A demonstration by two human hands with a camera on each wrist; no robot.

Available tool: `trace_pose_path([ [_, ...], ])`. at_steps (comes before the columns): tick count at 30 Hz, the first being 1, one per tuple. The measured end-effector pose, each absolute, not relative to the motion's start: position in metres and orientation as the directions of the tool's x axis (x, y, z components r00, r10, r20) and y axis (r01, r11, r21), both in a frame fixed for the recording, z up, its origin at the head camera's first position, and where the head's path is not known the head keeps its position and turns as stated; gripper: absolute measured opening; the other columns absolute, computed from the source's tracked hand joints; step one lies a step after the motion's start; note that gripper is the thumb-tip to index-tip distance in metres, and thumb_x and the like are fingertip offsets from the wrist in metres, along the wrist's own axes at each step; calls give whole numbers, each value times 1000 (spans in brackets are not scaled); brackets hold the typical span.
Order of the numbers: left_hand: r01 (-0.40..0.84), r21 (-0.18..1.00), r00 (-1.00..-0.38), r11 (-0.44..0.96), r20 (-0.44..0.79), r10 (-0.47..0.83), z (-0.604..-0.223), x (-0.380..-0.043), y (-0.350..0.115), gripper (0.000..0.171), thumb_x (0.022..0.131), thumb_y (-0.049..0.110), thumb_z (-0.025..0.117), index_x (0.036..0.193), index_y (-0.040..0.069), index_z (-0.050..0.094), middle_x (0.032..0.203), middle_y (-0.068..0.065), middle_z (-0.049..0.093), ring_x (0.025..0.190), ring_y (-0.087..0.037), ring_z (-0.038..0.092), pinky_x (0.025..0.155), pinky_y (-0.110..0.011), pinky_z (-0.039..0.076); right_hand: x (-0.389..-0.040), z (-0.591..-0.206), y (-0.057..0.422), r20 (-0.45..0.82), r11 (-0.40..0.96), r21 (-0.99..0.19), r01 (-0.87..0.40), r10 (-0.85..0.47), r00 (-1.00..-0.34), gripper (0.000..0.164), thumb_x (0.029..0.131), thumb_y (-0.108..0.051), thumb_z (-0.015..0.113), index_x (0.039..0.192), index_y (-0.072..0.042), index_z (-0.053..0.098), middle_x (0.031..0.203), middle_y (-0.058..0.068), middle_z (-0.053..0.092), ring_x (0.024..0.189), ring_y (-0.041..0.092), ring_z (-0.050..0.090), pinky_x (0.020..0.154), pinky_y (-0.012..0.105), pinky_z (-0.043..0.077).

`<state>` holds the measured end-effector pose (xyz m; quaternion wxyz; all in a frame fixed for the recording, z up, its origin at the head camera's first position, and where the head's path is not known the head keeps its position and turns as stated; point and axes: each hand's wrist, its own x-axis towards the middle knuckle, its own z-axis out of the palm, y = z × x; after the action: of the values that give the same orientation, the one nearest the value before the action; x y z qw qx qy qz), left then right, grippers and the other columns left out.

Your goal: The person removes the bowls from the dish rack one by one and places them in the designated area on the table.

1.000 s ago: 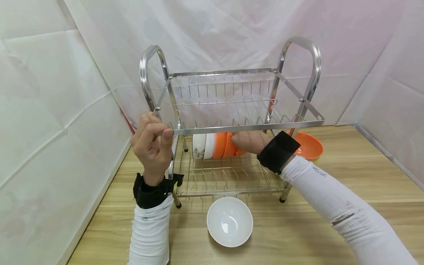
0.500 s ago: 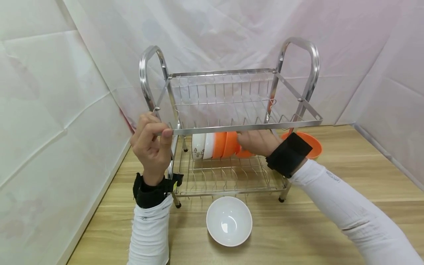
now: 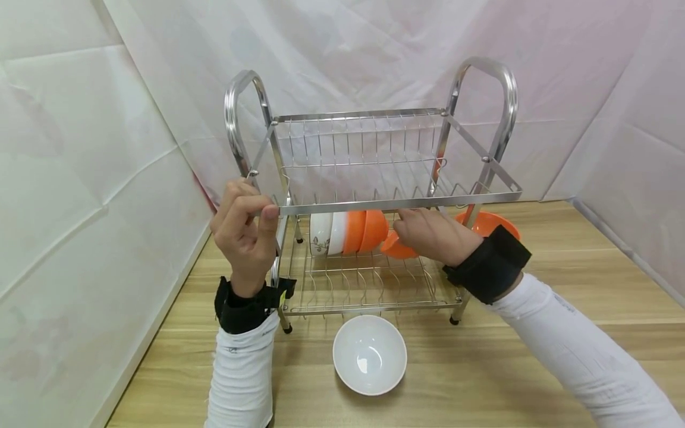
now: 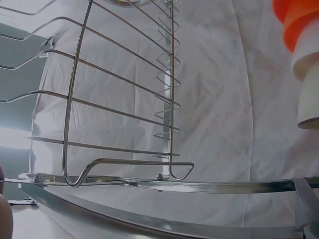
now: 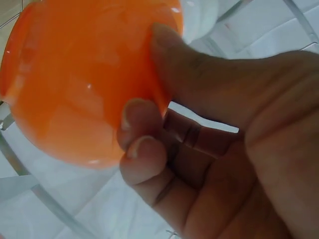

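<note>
A two-tier metal dish rack (image 3: 374, 308) stands on the table. My left hand (image 3: 244, 235) grips the front left corner of its upper tier, fingers curled and thumb at the front bar. Under that tier, my right hand (image 3: 436, 235) pinches an orange bowl (image 3: 398, 246), tilted and apart from the row to its left. The right wrist view shows the thumb and fingertips on this bowl (image 5: 75, 99). The row holds a white bowl with a leaf pattern (image 3: 320, 233), another white bowl (image 3: 338, 233) and orange bowls (image 3: 373, 230), standing on edge on the lower tier.
A white bowl (image 3: 370, 355) sits upright on the wooden table (image 3: 460, 374) before the rack. Another orange bowl (image 3: 489, 222) stands to the rack's right, partly behind its leg and my wrist. White sheeting (image 3: 348, 53) surrounds the table at the back and sides.
My right hand has moved right and slightly toward me with the orange bowl, opening a gap from the row. The left hand has stayed at the rack's corner.
</note>
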<state>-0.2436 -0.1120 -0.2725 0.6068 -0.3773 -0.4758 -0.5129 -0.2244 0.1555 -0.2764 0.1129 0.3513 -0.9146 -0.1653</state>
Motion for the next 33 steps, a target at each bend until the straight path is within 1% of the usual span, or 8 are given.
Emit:
trace_pose_path([
  [5,981,32,20,191,964,-265,-272,-243,-111,50,93,38,62,64,-1,50,60,-10,33,57,-24,31,61,-25,24,-214,-274,157,99,717,388,-578,-656,-748,17,78,13,67,79,-1,58,70,6,40,52,19,39,46,27,38],
  [12,980,32,20,195,966,-259,-271,-243,-111,50,93,39,62,65,-1,50,60,-10,33,56,-24,30,60,-25,23,-199,-278,163,195,662,458,-593,-726,-659,23,75,16,68,76,-2,55,70,5,38,45,18,36,44,26,37],
  [15,979,35,19,201,966,-258,-270,-243,-112,50,93,39,62,65,-1,50,60,-10,33,56,-24,30,60,-25,22,-196,-282,163,230,682,397,-615,-722,-652,24,76,13,71,76,-4,54,71,5,39,45,18,36,44,27,38],
  [20,980,34,18,195,966,-257,-272,-243,-112,49,93,38,62,65,-1,51,60,-10,33,57,-24,30,60,-25,22,-190,-287,161,224,717,299,-629,-694,-684,23,78,2,77,83,-2,55,77,5,43,49,18,37,46,26,42],
  [23,982,30,20,189,966,-257,-273,-243,-112,48,93,37,63,65,0,51,60,-10,33,57,-24,30,61,-25,23,-183,-289,160,199,725,273,-632,-685,-700,22,81,-3,76,85,-1,54,78,6,41,51,17,38,45,23,42],
  [27,981,30,21,191,966,-259,-272,-243,-112,48,93,37,63,65,0,51,60,-10,33,57,-23,30,61,-25,23,-172,-290,158,176,741,185,-645,-671,-720,22,85,-14,73,86,-3,53,78,2,38,56,15,39,47,20,40],
  [30,980,34,18,196,965,-260,-272,-243,-112,49,93,38,63,65,-1,51,60,-10,33,56,-24,30,60,-25,23,-165,-291,158,186,734,102,-672,-677,-712,21,87,-17,71,85,-6,53,78,0,36,58,13,38,49,19,36],
  [33,980,36,16,195,966,-259,-272,-243,-112,49,93,38,63,65,-1,51,60,-10,33,57,-24,30,61,-25,23,-158,-294,158,226,702,61,-709,-702,-675,21,86,-18,71,85,-7,53,78,-3,36,57,11,36,50,19,34],
])
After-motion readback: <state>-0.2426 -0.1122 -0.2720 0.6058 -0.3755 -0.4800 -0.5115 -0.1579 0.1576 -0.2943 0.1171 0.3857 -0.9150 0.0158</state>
